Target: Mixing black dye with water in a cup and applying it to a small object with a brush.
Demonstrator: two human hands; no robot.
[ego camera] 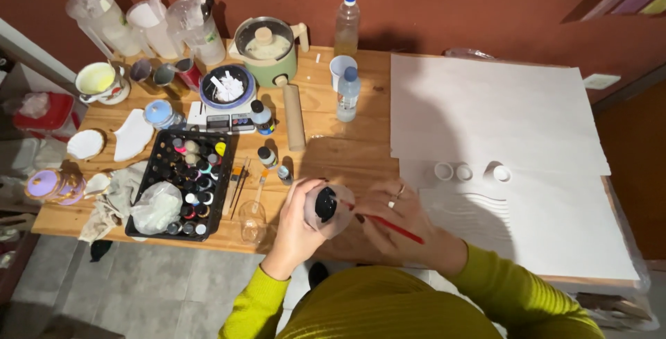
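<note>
At the near edge of the wooden counter [326, 155], the left hand [295, 224] is wrapped around a clear plastic cup [327, 207], tilted so its mouth faces the camera and shows black paint inside. The right hand [395, 217], at three o'clock from the cup, pinches a red-handled brush [388, 226] whose tip reaches into the cup. The step looks like stirring or loading black paint. A next move would call for a steady cup and a controlled lift of the brush, so nothing drips on the white textured panel [513, 172] lying at three o'clock. A black tray of paint bottles [184, 183] sits at nine o'clock, with spare brushes [239, 183] between tray and cup.
</note>
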